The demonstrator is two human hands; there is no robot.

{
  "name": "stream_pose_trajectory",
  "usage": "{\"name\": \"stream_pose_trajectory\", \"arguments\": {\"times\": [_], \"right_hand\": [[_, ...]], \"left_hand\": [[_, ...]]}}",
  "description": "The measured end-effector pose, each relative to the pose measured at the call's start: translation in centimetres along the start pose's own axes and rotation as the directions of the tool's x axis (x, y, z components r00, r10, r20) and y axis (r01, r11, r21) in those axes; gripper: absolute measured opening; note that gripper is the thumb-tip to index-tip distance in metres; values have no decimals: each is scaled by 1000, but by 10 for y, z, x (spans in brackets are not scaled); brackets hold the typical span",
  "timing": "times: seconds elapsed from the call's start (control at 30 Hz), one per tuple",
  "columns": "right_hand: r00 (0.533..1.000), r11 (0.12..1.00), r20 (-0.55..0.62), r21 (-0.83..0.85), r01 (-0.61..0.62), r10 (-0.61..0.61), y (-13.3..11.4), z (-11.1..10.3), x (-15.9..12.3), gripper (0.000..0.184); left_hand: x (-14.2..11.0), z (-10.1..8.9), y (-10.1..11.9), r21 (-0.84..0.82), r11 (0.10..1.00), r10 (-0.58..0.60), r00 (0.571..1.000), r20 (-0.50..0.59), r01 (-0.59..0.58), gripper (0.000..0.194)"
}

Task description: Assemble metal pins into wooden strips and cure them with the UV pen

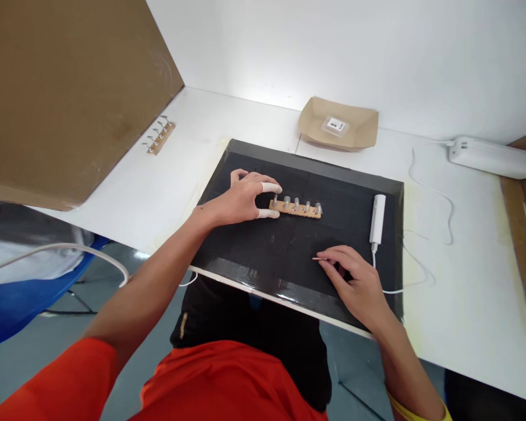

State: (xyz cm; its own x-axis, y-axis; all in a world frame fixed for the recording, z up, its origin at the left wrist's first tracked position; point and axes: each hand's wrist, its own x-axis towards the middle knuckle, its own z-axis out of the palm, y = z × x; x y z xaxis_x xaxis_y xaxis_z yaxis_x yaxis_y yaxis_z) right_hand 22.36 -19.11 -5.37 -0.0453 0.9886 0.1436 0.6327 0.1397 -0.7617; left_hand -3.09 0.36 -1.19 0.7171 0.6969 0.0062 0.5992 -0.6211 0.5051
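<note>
On the black mat (254, 245) lies a short wooden strip (296, 210) with a row of several clear, nail-tip-like pieces standing on it. My left hand (249, 197), with white covers on its thumb and index finger, reaches around the strip's left end. Thumb and index are spread, one on each side of that end; whether they touch it is not clear. Lower right, my right hand (355, 278) pinches a thin, short metal rod (319, 258) between thumb and index finger, its tip pointing left. The rod is apart from the strip.
A white cylindrical device (377, 219) with a cord lies at the mat's right side. Behind stands a cardboard tray (337, 126) holding a small clear box (335, 126). Another strip with clips (160, 135) sits back left, beside a cardboard panel (70, 99). A power strip (491, 158) lies right.
</note>
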Motion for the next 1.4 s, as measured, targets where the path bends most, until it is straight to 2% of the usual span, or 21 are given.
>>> {"name": "stream_pose_trajectory", "arguments": {"times": [0.13, 0.3, 0.47, 0.77, 0.93, 1.1, 1.2, 1.4], "right_hand": [[1000, 1000, 4, -2, -7, 7, 0, 0, -1, 15], [1000, 1000, -6, 5, -9, 9, 0, 0, -1, 16], [1000, 1000, -16, 17, 0, 1, 0, 2, -1, 14], [1000, 1000, -26, 24, 4, -3, -2, 2, -1, 11], [1000, 1000, -27, 25, -5, 6, 0, 4, -1, 12], [999, 1000, -46, 29, 10, -9, 2, 4, -1, 11], [999, 1000, -50, 30, 5, -3, 2, 5, -2, 11], [998, 1000, -55, 21, 1, 0, 1, 4, -2, 11]], "left_hand": [[0, 0, -2, -23, 1000, -9, 1000, -9, 9, 49], [0, 0, -5, -51, 999, 7, 1000, -20, -8, 27], [-1, 0, -6, -75, 997, 21, 998, -56, -26, 16], [-2, -1, -8, -89, 996, 12, 999, -52, -17, 18], [-5, -3, -8, -98, 995, 12, 997, -77, -20, 17], [-7, -8, -6, -111, 994, 6, 995, -99, -17, 25], [-9, -11, -7, -96, 995, 9, 993, -120, -20, 22], [-24, -19, -13, -58, 998, -10, 998, -66, 6, 19]]}}
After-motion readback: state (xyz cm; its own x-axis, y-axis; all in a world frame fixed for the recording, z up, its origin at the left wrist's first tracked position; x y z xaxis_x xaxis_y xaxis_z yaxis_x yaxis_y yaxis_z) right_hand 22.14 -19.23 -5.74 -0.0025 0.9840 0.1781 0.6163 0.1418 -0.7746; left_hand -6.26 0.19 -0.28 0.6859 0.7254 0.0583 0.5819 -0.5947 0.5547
